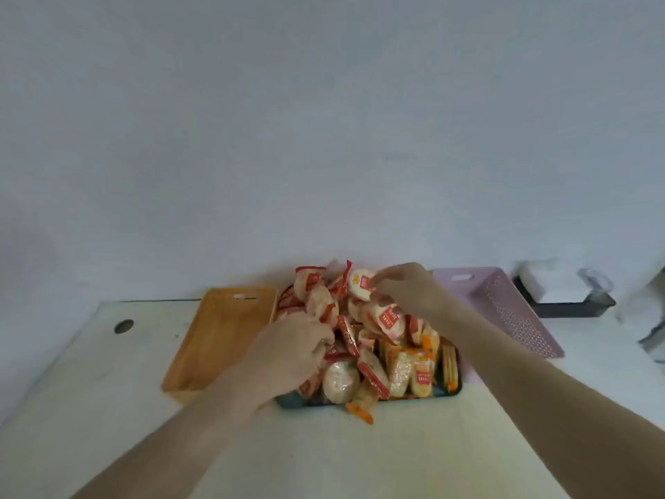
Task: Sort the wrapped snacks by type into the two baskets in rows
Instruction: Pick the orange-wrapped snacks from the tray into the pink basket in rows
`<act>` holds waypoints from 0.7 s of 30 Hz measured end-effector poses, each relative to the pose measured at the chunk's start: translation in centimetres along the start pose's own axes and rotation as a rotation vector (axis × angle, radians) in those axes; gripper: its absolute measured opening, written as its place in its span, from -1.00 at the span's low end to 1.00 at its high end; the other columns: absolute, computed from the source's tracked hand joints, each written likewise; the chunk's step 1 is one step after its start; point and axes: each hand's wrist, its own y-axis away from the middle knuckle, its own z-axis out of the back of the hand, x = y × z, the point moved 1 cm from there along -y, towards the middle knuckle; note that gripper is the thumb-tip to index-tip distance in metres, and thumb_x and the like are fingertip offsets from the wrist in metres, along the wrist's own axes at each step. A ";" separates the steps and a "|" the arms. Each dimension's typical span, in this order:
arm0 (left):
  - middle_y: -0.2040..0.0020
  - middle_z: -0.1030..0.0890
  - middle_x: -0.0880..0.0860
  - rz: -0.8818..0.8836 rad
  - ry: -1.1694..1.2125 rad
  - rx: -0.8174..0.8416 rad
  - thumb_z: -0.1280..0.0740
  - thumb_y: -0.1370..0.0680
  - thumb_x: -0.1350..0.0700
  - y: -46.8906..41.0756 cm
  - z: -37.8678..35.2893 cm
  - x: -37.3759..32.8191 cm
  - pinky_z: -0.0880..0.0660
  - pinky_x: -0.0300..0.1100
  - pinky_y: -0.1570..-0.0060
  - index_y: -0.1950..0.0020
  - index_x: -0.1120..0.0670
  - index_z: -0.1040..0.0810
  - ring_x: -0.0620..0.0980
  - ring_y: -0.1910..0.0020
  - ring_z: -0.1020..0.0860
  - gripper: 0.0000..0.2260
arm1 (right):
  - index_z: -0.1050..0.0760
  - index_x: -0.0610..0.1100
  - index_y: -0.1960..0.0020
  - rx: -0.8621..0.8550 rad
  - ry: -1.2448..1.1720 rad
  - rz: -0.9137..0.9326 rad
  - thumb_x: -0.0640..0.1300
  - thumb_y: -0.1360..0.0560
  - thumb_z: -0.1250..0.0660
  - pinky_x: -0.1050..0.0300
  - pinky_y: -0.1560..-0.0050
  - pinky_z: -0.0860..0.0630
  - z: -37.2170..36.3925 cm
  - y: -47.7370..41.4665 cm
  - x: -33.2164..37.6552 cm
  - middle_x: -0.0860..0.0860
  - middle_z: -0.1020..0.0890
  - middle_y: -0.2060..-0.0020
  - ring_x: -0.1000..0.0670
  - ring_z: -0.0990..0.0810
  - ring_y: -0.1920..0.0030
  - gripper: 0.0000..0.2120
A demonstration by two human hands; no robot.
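Note:
A heap of wrapped snacks fills a dark teal tray in the middle of the table. Red-and-white round packets lie at the back and left, yellow-orange ones at the front right. An empty orange basket stands left of the tray. An empty pink perforated basket stands right of it. My left hand rests on the left side of the heap, fingers curled around a red-wrapped packet. My right hand pinches a round white packet with a red label at the top back of the heap.
A pale cloth covers the table, which has a round hole at the far left. A dark tray with white items sits at the back right against the plain wall.

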 end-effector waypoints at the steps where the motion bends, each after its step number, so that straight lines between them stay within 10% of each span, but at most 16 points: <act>1: -0.22 -0.53 -0.11 -0.036 -0.069 0.088 -0.15 -0.61 0.04 0.5 -2.0 0.1 -0.46 -0.12 -0.11 -0.25 -0.08 -0.53 -0.07 -0.23 -0.45 -0.73 | -0.64 -0.18 -0.03 0.049 0.202 0.046 -0.16 -0.51 -0.25 0.05 0.06 -0.57 -1.0 -0.5 -0.7 -0.10 -0.70 0.11 -0.05 -0.62 0.14 -0.77; 4: -0.51 -0.27 0.00 -0.015 -0.197 0.236 -0.14 -0.61 -0.10 2.1 -8.0 1.6 -0.36 0.00 -0.30 -0.41 -0.08 -0.33 0.06 -0.48 -0.20 -0.62 | -0.56 -0.05 -0.18 0.196 0.647 0.175 0.04 -0.50 -0.25 -0.03 -0.10 -0.54 -3.5 -0.4 -3.1 0.01 -0.64 -0.07 -0.05 -0.58 -0.10 -0.68; 8: -0.61 0.18 -0.01 0.140 -0.218 0.220 -0.02 -0.51 -0.42 2.6 -14.0 2.5 0.03 0.26 -0.47 -0.56 -0.12 0.11 0.10 -0.57 0.21 -0.28 | 0.02 0.14 -0.54 0.264 0.966 0.273 0.32 -0.40 -0.30 -0.10 -0.26 -0.43 -7.6 0.2 -9.1 -0.04 -0.23 -0.47 -0.14 -0.27 -0.41 -0.16; 12: -0.60 0.23 0.01 0.189 -0.238 0.140 0.01 -0.44 -0.48 1.4 -18.5 2.5 0.11 0.28 -0.47 -0.56 -0.09 0.17 0.11 -0.56 0.27 -0.17 | 0.42 0.27 -0.48 0.206 1.056 0.344 0.26 -0.34 -0.42 -0.11 -0.23 -0.41 -11.2 0.2 -13.9 -0.06 0.17 -0.56 -0.18 -0.20 -0.44 0.11; 16: -0.53 -0.28 0.03 0.222 -0.240 -0.147 -0.21 -0.49 -0.29 0.4 -20.4 3.5 -0.30 0.22 -0.35 -0.51 -0.08 -0.15 0.12 -0.49 -0.24 -0.35 | 0.24 0.29 -0.51 -0.034 0.789 0.516 0.04 -0.51 -0.32 0.01 -0.08 -0.53 -10.8 -0.5 -15.8 -0.02 -0.18 -0.52 -0.13 -0.43 -0.31 -0.15; 21: -0.27 -0.53 -0.03 0.257 -0.257 -0.382 -0.45 -0.40 -0.04 -0.4 -21.2 3.6 -0.35 0.09 -0.08 -0.36 -0.06 -0.43 0.05 -0.19 -0.48 -0.46 | -0.29 0.07 -0.47 -0.461 0.388 0.509 -0.12 -0.53 -0.33 0.05 0.12 -0.50 -8.3 -1.4 -17.4 -0.04 -0.65 0.10 -0.03 -0.55 0.19 -0.46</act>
